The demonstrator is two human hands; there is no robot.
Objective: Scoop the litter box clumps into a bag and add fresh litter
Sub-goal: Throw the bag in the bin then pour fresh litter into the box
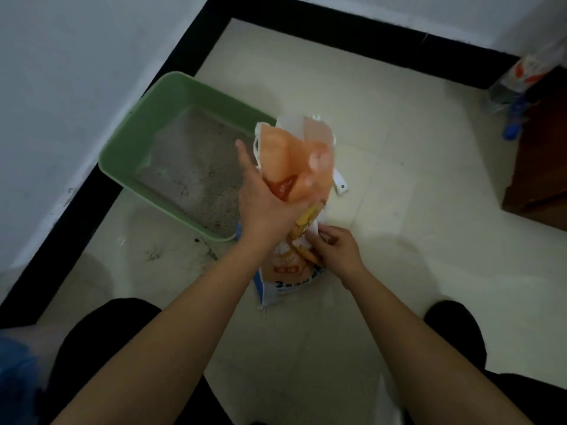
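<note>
A green litter box (122, 148) holds grey litter (196, 167) and stands on the tiled floor by the wall. Just right of it is a printed white, orange and blue litter sack (285, 280), its torn white top (316, 128) pointing away from me. My left hand (264, 207) is shut on a thin orange plastic bag (294, 157), held above the sack's upper half. My right hand (334, 246) pinches the sack's right edge near its middle. A white handle with a hole (341, 186), perhaps the scoop, sticks out behind the orange bag.
A black skirting strip (352, 29) runs along the white walls. Dark wooden furniture (540, 167) stands at the right, with a bottle and blue item (515, 96) beside it. Litter crumbs (153, 253) lie on the floor before the box. My dark-clad knees frame the bottom.
</note>
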